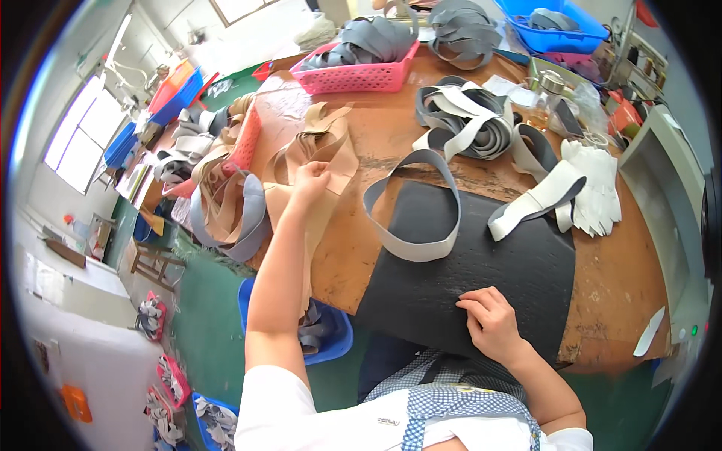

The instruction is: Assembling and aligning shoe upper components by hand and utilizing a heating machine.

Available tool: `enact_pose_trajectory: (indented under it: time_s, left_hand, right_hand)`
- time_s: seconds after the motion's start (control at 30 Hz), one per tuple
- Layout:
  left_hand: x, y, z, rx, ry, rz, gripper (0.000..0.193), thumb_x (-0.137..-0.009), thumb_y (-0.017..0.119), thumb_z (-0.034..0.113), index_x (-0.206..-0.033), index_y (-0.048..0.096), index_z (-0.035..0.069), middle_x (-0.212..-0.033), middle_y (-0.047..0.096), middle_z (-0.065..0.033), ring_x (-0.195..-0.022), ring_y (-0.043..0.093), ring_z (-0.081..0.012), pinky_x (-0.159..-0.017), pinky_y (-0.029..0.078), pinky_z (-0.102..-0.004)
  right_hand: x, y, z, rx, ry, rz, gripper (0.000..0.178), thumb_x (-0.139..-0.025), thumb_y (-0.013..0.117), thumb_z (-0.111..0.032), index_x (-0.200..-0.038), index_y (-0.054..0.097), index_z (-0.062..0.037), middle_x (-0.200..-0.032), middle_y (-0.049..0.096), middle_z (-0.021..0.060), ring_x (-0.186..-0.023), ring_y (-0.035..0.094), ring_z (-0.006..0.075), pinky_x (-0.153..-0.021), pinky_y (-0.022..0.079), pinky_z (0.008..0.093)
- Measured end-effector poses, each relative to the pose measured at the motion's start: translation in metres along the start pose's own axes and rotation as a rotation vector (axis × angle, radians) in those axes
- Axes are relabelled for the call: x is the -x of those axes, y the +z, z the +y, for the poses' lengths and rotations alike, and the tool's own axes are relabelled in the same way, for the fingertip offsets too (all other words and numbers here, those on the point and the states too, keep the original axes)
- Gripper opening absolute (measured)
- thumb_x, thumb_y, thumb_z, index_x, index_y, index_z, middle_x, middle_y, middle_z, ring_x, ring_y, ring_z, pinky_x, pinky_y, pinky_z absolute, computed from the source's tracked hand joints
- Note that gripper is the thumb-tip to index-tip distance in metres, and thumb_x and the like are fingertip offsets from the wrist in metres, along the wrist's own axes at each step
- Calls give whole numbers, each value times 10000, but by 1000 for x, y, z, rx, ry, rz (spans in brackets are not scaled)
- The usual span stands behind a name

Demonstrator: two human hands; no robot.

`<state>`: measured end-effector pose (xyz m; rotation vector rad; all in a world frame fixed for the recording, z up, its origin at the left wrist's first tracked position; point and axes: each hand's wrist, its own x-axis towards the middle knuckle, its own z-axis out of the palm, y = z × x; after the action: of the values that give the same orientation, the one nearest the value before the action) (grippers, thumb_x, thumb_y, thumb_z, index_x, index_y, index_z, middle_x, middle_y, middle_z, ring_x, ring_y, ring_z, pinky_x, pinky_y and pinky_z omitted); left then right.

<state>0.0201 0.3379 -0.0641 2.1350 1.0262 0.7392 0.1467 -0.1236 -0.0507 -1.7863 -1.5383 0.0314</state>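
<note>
My left hand (311, 183) reaches forward to a loose pile of tan fabric strips (331, 143), and its fingers are closed on one of them. Tan material also hangs down over the table edge beside my forearm. Low over the near part of a black mat (489, 259) is my right hand (490, 322), fingers loosely bent, thumb apart, nothing visible in it. A grey-and-white strip loop (418, 252) stands on the mat's far left part. Another folded white-and-grey strip (526, 209) lies across the mat's far right corner.
Beyond the mat lies a coiled grey-and-white strip bundle (481, 128), with white gloves (594, 188) to its right. A pink basket (353, 79) of grey strips stands at the back. A blue bin (342, 347) sits below the table's left edge. A white blade-shaped piece (649, 332) lies far right.
</note>
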Motion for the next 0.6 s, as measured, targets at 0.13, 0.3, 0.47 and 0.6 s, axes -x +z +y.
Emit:
enact_pose_trajectory:
  time_s: [0.13, 0.3, 0.47, 0.6]
  left_hand:
    - [-4, 28, 47, -197, 210, 39, 297, -882, 690, 180, -1123, 706, 7, -1035, 734, -159, -966, 697, -248, -859, 537, -368]
    - [7, -41, -49, -205, 36, -54, 390, -939, 682, 238, -1225, 629, -22, -1116, 689, -116, -1003, 638, -191, -880, 515, -320]
    - [54, -20, 1, -183, 395, 150, 295, -951, 652, 153, -1204, 650, 2, -913, 691, -153, -789, 679, -268, -695, 540, -325]
    - [118, -16, 91, -510, 588, 39, 771, -938, 709, 262, -1514, 301, -46, -1067, 729, -147, -915, 718, -289, -778, 600, -320]
  right_hand:
    - [10, -11, 12, 28, 50, 28, 234, -741, 652, 64, -952, 691, -29, -1013, 686, 97, -933, 649, 294, -802, 555, 383]
    - [6, -19, 23, -126, 70, 195, 217, -772, 636, 59, -965, 671, -35, -1074, 667, 103, -960, 647, 303, -820, 559, 383]
    - [110, -144, 105, 498, 561, 725, 194, -780, 622, 52, -953, 654, -29, -958, 658, 158, -955, 631, 356, -840, 520, 434]
    - [235, -261, 148, 1174, 1314, 722, 362, -853, 674, -162, -1161, 586, 7, -1209, 565, 214, -1092, 569, 372, -884, 523, 465]
